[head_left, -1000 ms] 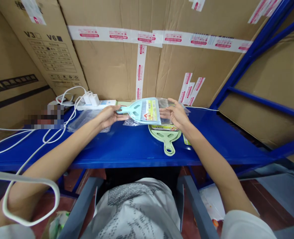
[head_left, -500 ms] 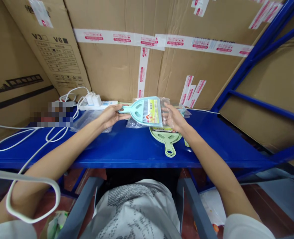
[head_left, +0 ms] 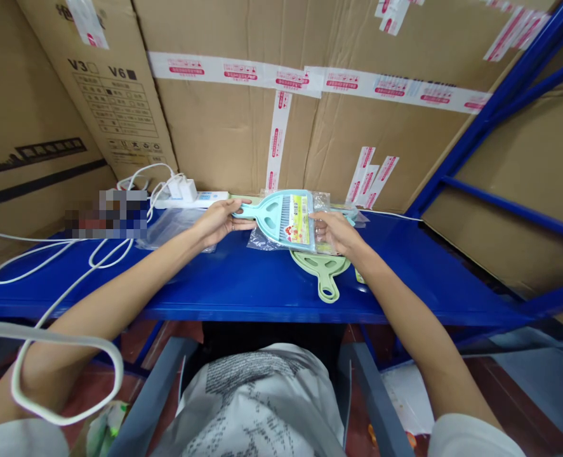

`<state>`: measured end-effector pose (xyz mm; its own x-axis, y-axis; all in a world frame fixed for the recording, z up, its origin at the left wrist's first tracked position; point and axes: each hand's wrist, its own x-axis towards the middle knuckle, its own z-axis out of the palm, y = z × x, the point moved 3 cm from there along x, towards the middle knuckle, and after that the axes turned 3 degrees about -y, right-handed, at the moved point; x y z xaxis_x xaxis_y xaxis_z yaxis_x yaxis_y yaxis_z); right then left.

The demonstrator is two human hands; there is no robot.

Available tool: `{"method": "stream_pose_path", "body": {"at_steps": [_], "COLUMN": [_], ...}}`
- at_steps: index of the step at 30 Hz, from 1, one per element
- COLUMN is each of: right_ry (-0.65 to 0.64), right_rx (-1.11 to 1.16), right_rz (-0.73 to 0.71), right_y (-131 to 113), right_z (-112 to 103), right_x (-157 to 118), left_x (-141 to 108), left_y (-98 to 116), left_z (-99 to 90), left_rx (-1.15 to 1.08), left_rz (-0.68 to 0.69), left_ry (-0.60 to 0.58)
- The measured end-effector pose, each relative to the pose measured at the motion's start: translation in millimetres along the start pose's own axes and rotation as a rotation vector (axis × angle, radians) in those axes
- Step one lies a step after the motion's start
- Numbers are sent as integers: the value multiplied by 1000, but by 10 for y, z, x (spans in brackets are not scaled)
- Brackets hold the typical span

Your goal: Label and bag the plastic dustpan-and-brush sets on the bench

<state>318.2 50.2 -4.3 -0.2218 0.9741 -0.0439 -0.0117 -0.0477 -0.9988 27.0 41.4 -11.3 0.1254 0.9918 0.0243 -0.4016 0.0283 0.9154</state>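
Note:
A light-blue dustpan (head_left: pixel 268 216) with a small brush (head_left: pixel 285 219) and a yellow printed label (head_left: pixel 298 219) is held up over the blue table. My left hand (head_left: pixel 221 222) grips its handle between thumb and fingers. At the wide end, my right hand (head_left: pixel 336 231) is closed, its thumb and fingers at the dustpan's edge; whether they pinch the edge or only the clear plastic there is hard to tell. Beneath lies a green dustpan (head_left: pixel 326 270), its handle toward me and its far part hidden. Clear plastic bags (head_left: pixel 262 240) lie around and under the blue dustpan.
A white power strip (head_left: pixel 209 198) with plugged-in chargers (head_left: pixel 182 188) stands at the back left. White cables (head_left: pixel 72 270) loop over the left side. Cardboard (head_left: pixel 224 139) walls the back, and a blue metal frame (head_left: pixel 481 120) rises at the right.
The blue dustpan and both hands appear slightly further right and lower, partly because the view shifted. My right hand's fingers have drawn in at the dustpan's wide end.

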Motion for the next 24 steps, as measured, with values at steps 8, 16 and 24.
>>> {"method": "stream_pose_path", "body": {"at_steps": [8, 16, 24], "right_ry": [81, 413, 411], "right_rx": [-126, -665, -1340], "right_rz": [-152, -519, -463], "right_y": [-110, -595, -1315], "right_z": [-62, -604, -1566], "right_x": [-19, 143, 730], "left_x": [1, -96, -24], "left_y": [-24, -15, -91], "left_z": [67, 197, 101], "left_rx": [-3, -22, 54], "left_rz": [26, 25, -3], "left_ry": [-51, -302, -328]}}
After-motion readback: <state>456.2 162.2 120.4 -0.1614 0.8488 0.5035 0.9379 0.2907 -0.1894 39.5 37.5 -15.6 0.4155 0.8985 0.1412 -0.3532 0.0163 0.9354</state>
